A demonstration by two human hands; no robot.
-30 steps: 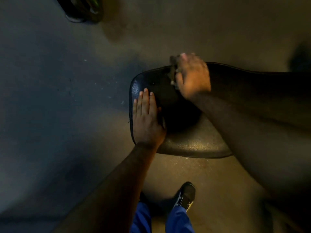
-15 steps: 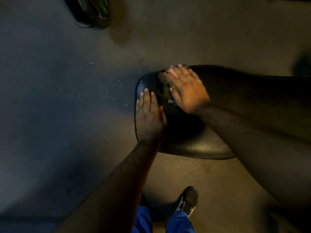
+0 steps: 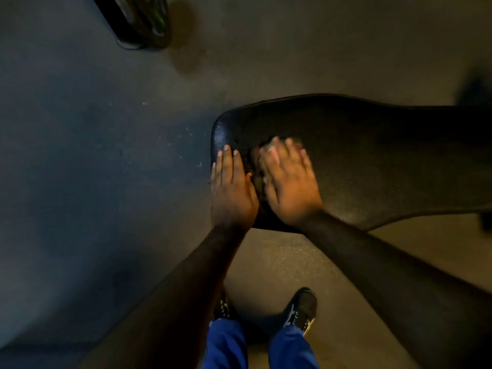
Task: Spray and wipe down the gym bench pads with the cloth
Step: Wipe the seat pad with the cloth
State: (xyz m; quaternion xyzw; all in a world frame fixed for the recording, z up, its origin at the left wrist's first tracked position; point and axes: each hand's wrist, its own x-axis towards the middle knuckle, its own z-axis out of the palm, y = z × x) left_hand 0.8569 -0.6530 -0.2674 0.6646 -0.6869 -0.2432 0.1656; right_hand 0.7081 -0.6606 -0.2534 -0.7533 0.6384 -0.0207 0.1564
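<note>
A black padded gym bench pad (image 3: 372, 161) stretches from the middle of the view to the right edge, its rounded end on the left. My left hand (image 3: 231, 190) lies flat with straight fingers on that rounded end. My right hand (image 3: 288, 185) lies just beside it, fingers spread, pressing a dark cloth (image 3: 257, 163) onto the pad. Most of the cloth is hidden under the palm; a blurred strip shows at the fingertips and between the two hands.
Dark speckled rubber floor (image 3: 93, 169) surrounds the bench. A dark object with green parts (image 3: 141, 20) stands on the floor at the top left. My black shoes (image 3: 302, 308) and blue trouser legs are below the pad's near edge.
My right hand with the cloth has slid from the pad's far edge toward me, ending beside my left hand. The left hand has stayed on the pad's end.
</note>
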